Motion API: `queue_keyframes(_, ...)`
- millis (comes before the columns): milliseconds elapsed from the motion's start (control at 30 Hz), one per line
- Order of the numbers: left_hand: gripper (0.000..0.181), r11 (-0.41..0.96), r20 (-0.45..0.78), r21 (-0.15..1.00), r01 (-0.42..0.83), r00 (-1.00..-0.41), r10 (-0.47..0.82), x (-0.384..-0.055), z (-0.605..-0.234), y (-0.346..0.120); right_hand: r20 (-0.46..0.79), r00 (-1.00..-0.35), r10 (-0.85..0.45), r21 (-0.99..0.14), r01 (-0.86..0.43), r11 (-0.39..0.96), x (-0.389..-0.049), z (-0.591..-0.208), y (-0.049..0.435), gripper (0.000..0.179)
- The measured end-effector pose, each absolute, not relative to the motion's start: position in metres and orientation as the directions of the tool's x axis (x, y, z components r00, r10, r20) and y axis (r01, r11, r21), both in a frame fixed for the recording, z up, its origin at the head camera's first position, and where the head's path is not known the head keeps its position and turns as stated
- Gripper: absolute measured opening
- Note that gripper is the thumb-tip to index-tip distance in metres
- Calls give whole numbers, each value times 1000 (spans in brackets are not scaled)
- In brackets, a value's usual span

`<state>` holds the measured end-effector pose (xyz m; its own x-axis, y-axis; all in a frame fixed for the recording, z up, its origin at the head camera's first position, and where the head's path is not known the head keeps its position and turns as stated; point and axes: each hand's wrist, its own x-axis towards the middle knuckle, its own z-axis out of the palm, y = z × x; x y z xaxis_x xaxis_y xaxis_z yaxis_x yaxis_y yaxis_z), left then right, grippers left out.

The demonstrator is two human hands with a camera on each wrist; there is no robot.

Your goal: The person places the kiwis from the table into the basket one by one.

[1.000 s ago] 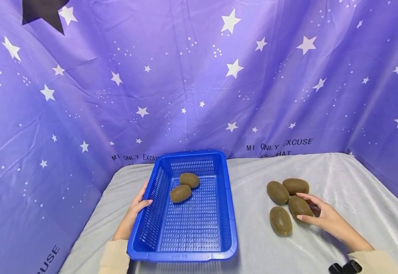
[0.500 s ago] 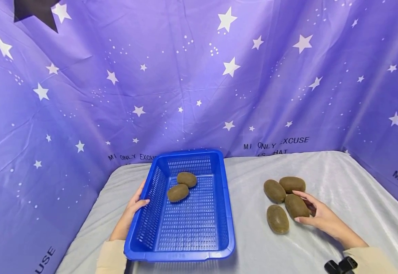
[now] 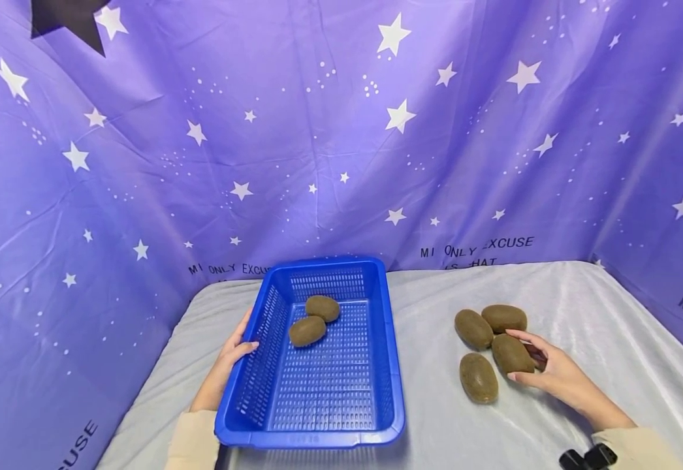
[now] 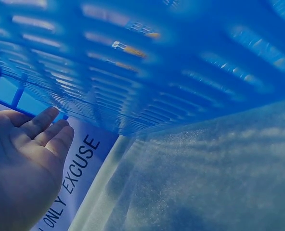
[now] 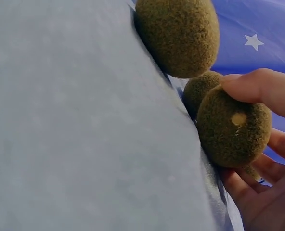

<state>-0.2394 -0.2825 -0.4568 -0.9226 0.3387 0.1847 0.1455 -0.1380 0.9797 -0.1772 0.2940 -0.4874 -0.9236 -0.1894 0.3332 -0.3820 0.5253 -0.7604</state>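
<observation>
A blue plastic basket (image 3: 312, 438) with slotted walls stands left of centre, and two brown fuzzy kiwis (image 3: 307, 331) lie inside it. My left hand (image 3: 228, 361) holds its left rim, thumb over the top; in the left wrist view the fingers (image 4: 51, 127) are at the rim from outside. On the right, my right hand (image 3: 555, 376) grips another kiwi (image 3: 512, 354) between thumb and fingers. The right wrist view shows that kiwi (image 5: 229, 137) low against the cloth, its pale end spot facing the camera. Three other kiwis (image 3: 478, 378) lie close beside it.
Pale grey cloth (image 3: 429, 418) covers the table. A purple curtain (image 3: 318, 130) with white stars hangs behind and along both sides, right at the table's edges. A small black device (image 3: 588, 457) sits by the right sleeve.
The head view shifts slightly. Both hands keep their holds, and the kiwis and basket stay in place.
</observation>
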Motion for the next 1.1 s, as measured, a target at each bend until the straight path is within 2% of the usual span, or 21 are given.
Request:
queue_keyframes(467, 75, -97, 141, 988, 117, -944, 299, -240, -455, -280, 346, -926, -149, -753, -369, 545, -175, -474, 287, 69)
queue_keyframes(633, 75, -98, 115, 991, 89, -948, 298, -239, -454, -282, 371, -911, -179, -747, -408, 525, -178, -467, 281, 69)
queue_keyframes(1100, 75, -134, 140, 986, 101, -935, 326, -237, -456, -282, 381, -896, -227, -741, -443, 506, -190, -441, 262, 67)
